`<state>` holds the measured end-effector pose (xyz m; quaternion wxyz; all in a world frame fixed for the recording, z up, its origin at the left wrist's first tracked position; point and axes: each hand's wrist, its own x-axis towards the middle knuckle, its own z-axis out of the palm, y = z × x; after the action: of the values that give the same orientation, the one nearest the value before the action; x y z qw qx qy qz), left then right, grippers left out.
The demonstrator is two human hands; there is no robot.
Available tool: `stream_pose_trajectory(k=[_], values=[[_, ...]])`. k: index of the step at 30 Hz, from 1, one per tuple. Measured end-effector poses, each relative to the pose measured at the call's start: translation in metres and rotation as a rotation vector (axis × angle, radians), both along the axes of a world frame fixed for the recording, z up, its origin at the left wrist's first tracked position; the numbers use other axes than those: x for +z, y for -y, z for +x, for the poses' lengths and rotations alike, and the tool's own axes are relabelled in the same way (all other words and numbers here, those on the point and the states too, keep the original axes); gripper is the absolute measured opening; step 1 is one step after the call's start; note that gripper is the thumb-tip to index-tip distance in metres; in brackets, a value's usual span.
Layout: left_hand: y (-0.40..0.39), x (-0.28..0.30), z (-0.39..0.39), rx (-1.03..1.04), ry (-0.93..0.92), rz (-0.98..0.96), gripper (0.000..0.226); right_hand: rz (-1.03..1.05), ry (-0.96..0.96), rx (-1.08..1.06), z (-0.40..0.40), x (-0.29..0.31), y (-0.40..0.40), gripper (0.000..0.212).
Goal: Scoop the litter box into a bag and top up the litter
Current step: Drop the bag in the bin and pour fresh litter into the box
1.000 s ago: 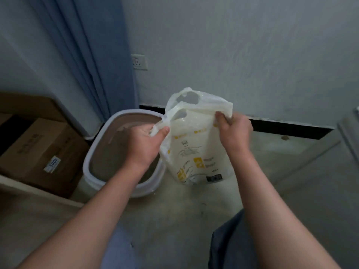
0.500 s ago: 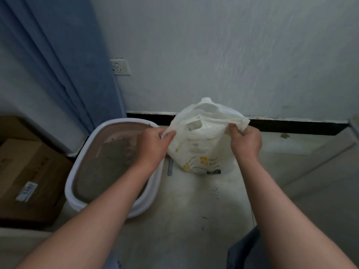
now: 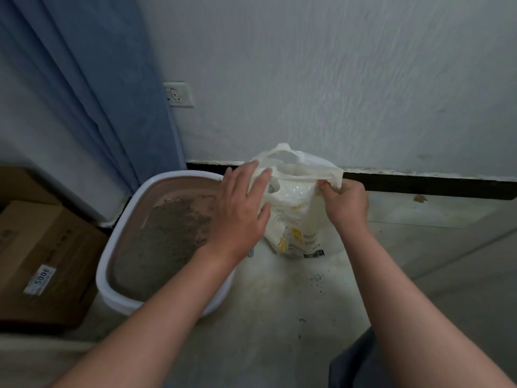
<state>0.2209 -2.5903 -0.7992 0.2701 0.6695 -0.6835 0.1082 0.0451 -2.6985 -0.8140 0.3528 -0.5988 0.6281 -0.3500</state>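
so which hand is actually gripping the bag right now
The right hand: its fingers are curled round the top edge of the white plastic bag. The left hand lies with fingers straight against the bag's other side.

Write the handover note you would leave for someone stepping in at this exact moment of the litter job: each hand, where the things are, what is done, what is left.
Left hand: open, fingers straight, laid against the left side of the white plastic bag.
Right hand: pinches the bag's top edge on the right.
The bag stands on the floor against the wall, just right of the litter box; something with yellow print shows through it.
The box holds grey litter, heaped towards the near end, with the far end thinly covered.
Done: bag placed and held by its mouth.
Left: open the bag fully, scoop, top up. No scoop is clearly visible.
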Motion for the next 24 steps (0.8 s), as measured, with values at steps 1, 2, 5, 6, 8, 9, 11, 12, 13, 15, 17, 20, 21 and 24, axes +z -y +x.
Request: stream_pose_trajectory(k=[1, 2, 5, 6, 8, 9, 11, 12, 13, 15, 17, 20, 21, 24], values=[[0.001, 0.002, -0.004, -0.042, 0.02, -0.014, 0.058, 0.001, -0.013, 0.026, 0.001, -0.001, 0.0, 0.029], [0.003, 0.003, -0.007, -0.077, 0.033, -0.015, 0.059, -0.001, -0.032, 0.061, 0.001, -0.002, -0.001, 0.029], [0.01, 0.005, -0.014, -0.126, 0.073, 0.025, 0.066, -0.006, -0.101, 0.188, 0.0, -0.003, -0.004, 0.026], [0.013, 0.005, -0.016, -0.138, 0.086, 0.046, 0.068, -0.018, -0.123, 0.238, -0.001, -0.003, -0.006, 0.025], [0.021, 0.005, -0.022, -0.161, 0.113, 0.092, 0.072, -0.045, -0.184, 0.34, -0.002, -0.002, -0.011, 0.024], [0.025, 0.005, -0.025, -0.171, 0.121, 0.113, 0.072, -0.056, -0.224, 0.389, -0.002, -0.002, -0.014, 0.025], [0.031, 0.004, -0.03, -0.186, 0.113, 0.178, 0.068, -0.074, -0.288, 0.458, 0.0, -0.004, -0.02, 0.031], [0.034, 0.002, -0.032, -0.182, 0.116, 0.228, 0.064, -0.079, -0.303, 0.469, 0.0, -0.004, -0.022, 0.034], [0.035, 0.0, -0.032, -0.17, 0.123, 0.286, 0.06, -0.078, -0.31, 0.467, 0.0, -0.006, -0.022, 0.035], [0.036, -0.005, -0.031, -0.151, 0.123, 0.363, 0.055, -0.081, -0.309, 0.451, -0.005, -0.007, -0.022, 0.027], [0.034, -0.009, -0.033, -0.133, 0.108, 0.344, 0.051, -0.104, -0.31, 0.449, -0.009, -0.008, -0.023, 0.016], [0.031, -0.013, -0.035, -0.088, 0.076, 0.286, 0.042, -0.147, -0.338, 0.441, -0.013, -0.012, -0.025, 0.011], [0.033, -0.015, -0.033, -0.064, 0.066, 0.283, 0.04, -0.16, -0.357, 0.43, -0.014, -0.013, -0.025, 0.012], [0.043, -0.022, -0.019, -0.029, 0.046, 0.305, 0.03, -0.179, -0.356, 0.333, -0.018, -0.018, -0.021, 0.017]])
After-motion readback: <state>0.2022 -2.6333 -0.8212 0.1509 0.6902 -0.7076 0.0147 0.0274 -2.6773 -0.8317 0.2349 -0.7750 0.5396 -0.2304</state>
